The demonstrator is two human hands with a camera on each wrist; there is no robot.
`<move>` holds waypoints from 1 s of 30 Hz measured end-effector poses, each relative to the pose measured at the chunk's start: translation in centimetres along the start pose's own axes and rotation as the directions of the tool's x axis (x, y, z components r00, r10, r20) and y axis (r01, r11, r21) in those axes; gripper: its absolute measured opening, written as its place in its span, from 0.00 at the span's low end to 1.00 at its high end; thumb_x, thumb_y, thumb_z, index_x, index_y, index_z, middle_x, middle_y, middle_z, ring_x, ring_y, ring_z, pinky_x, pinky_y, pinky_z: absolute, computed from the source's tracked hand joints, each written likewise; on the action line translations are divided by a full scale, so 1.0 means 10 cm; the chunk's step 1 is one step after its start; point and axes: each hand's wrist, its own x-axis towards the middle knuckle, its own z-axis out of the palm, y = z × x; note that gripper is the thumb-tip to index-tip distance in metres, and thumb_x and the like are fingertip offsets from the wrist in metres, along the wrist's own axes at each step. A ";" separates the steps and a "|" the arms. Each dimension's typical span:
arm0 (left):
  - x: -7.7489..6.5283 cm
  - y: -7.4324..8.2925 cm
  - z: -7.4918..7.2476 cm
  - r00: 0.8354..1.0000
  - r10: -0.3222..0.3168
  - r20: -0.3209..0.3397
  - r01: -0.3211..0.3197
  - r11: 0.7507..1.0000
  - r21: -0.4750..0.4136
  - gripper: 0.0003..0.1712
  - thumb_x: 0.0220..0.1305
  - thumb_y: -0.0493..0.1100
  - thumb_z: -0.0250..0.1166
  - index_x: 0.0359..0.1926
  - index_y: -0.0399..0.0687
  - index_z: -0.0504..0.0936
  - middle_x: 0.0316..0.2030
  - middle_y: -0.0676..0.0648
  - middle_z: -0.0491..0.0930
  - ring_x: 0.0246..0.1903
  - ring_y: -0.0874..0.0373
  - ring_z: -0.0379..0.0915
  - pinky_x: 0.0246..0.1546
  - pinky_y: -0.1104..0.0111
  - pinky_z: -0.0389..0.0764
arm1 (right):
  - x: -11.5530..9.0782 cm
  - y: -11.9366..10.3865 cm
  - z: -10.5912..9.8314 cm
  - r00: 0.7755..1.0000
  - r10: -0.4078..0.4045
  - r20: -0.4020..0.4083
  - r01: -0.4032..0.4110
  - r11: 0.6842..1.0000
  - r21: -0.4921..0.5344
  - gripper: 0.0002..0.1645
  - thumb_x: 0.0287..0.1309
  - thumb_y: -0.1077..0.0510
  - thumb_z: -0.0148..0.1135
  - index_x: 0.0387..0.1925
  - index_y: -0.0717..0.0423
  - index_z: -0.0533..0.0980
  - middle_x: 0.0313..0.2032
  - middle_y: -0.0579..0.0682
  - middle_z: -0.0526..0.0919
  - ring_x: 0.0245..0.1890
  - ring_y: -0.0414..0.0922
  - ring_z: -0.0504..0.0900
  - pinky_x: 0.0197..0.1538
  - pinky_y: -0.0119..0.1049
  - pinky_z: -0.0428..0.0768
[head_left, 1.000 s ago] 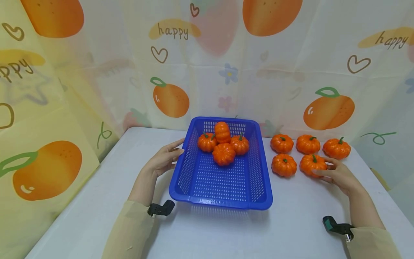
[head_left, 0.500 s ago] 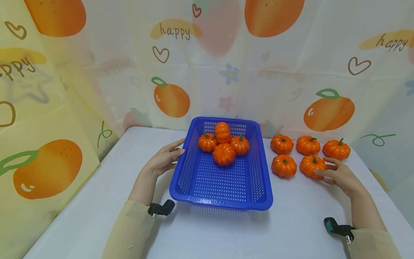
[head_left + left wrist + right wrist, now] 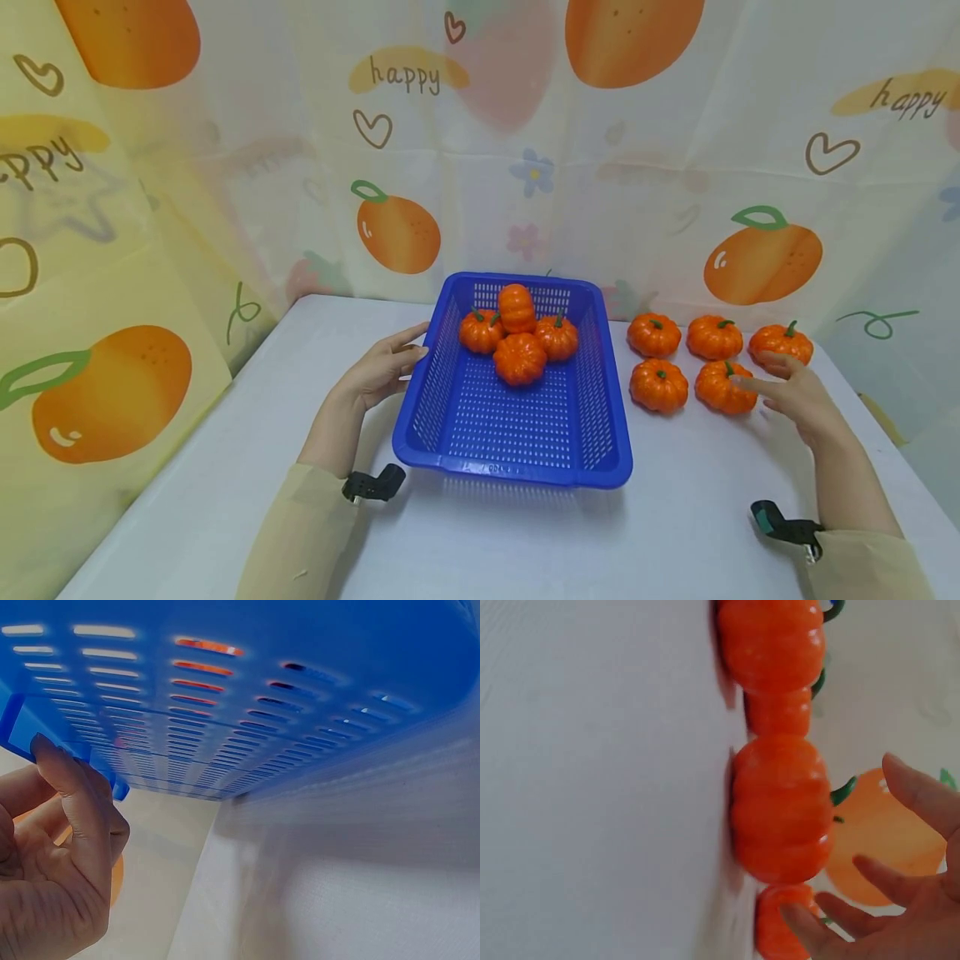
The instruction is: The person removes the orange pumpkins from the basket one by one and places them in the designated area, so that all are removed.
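Beige sleeves (image 3: 300, 533) reach across the near edge of a white tabletop (image 3: 562, 542) in my head view, a black camera (image 3: 375, 482) at each wrist. Beyond them I have a blue basket (image 3: 510, 470), set lengthwise between the near and far edges. The left hand (image 3: 381, 367) grips its left rim with bent fingers. Toward the tabletop's right edge, the right hand (image 3: 802, 396) has its fingers spread and holds nothing; my right wrist view shows them beside the front right pumpkin (image 3: 723, 390). I cannot tell whether any fingertip touches it. Left of that sits the front left pumpkin (image 3: 659, 386). In the basket's far half, four pumpkins (image 3: 520, 360) huddle together, one tipped on its side. Three more pumpkins (image 3: 715, 337) line the tabletop's far edge near its right corner. Behind everything hangs a printed curtain (image 3: 480, 217) with oranges, hearts and "happy".
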 end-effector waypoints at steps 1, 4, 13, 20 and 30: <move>0.00 0.00 0.00 1.000 0.002 0.002 -0.002 1.000 -0.002 0.36 0.74 0.43 0.54 0.78 0.52 0.51 0.42 0.53 0.78 0.39 0.62 0.79 0.44 0.68 0.83 | -0.01 -0.04 0.00 1.000 -0.002 -0.025 0.001 1.000 -0.007 0.57 0.67 0.37 0.54 0.75 0.70 0.39 0.72 0.79 0.45 0.66 0.74 0.58 0.62 0.62 0.74; 0.00 0.00 0.00 1.000 0.005 0.005 -0.005 1.000 -0.004 0.36 0.74 0.43 0.54 0.78 0.52 0.51 0.42 0.52 0.78 0.39 0.62 0.79 0.44 0.68 0.83 | -0.05 -0.18 0.01 0.995 0.003 -0.095 -0.001 1.000 0.012 0.58 0.65 0.36 0.55 0.76 0.67 0.39 0.74 0.76 0.43 0.68 0.75 0.53 0.63 0.73 0.62; 0.01 -0.04 -0.01 1.000 0.005 0.012 -0.005 1.000 -0.005 0.36 0.74 0.43 0.54 0.78 0.52 0.51 0.41 0.54 0.79 0.38 0.63 0.79 0.44 0.68 0.83 | -0.15 -0.64 0.11 0.977 -0.102 -0.187 0.120 0.989 0.085 0.54 0.64 0.40 0.59 0.78 0.56 0.43 0.77 0.69 0.43 0.73 0.74 0.47 0.64 0.76 0.59; 0.01 -0.05 -0.02 1.000 0.004 0.000 -0.004 1.000 -0.008 0.36 0.75 0.43 0.53 0.78 0.52 0.51 0.40 0.55 0.78 0.37 0.64 0.79 0.43 0.69 0.82 | -0.17 -1.02 0.22 0.961 -0.237 -0.141 0.251 0.964 0.090 0.55 0.60 0.39 0.64 0.78 0.52 0.47 0.77 0.64 0.46 0.74 0.68 0.51 0.66 0.71 0.62; 0.03 -0.04 -0.01 1.000 0.003 0.006 -0.003 1.000 -0.018 0.36 0.75 0.42 0.53 0.78 0.52 0.51 0.39 0.55 0.79 0.36 0.65 0.79 0.40 0.71 0.83 | -0.11 -1.50 0.37 0.948 -0.315 -0.049 0.319 0.937 0.143 0.53 0.57 0.39 0.68 0.77 0.40 0.50 0.78 0.55 0.48 0.76 0.61 0.54 0.67 0.68 0.64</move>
